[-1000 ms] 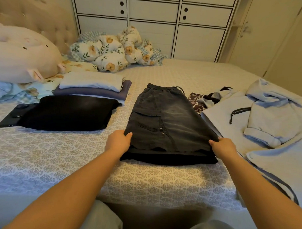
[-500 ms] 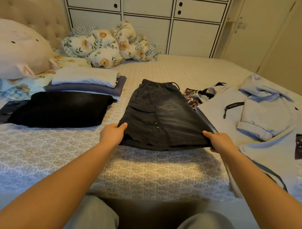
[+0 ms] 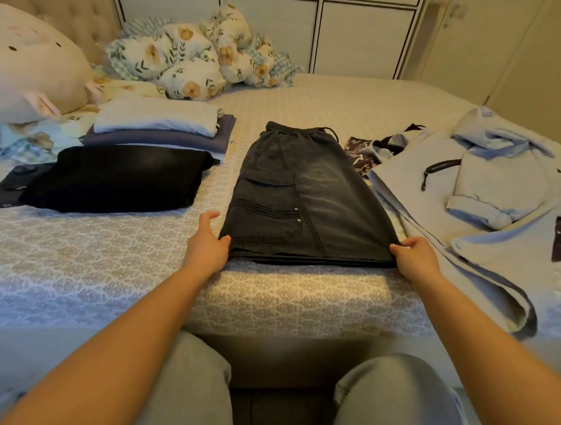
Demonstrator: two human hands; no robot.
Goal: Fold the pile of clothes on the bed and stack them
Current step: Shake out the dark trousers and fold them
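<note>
Two hands: both are at the near hem of the dark shorts [image 3: 308,203], one at each corner.
Left hand [image 3: 206,244]: its thumb touches the left hem corner. Half a second ago it pinched the cloth; now the fingers [image 3: 209,217] are loose and spread beside the shorts, holding nothing.
Right hand [image 3: 416,258]: it pinches the right hem corner between thumb and curled fingers, just as it did before.
Shorts: folded in half the long way, flat on the bed [image 3: 112,270] close to its near edge, waistband pointing to the far side. A second ago the hem was lifted a little; now it lies flat.
Folded stack [image 3: 158,125]: white top on purple ones, toward the left far side of the bed, same spot as before.
Black folded piece [image 3: 121,178]: flat just in front of that stack, well apart from the shorts.
Grey hoodie [image 3: 470,200]: spread out on the right side, its edge just beside the shorts and the right hand.
Patterned cloth [image 3: 359,154]: crumpled between the shorts and the hoodie.
Pillows [image 3: 189,59]: heaped at the far left corner.
</note>
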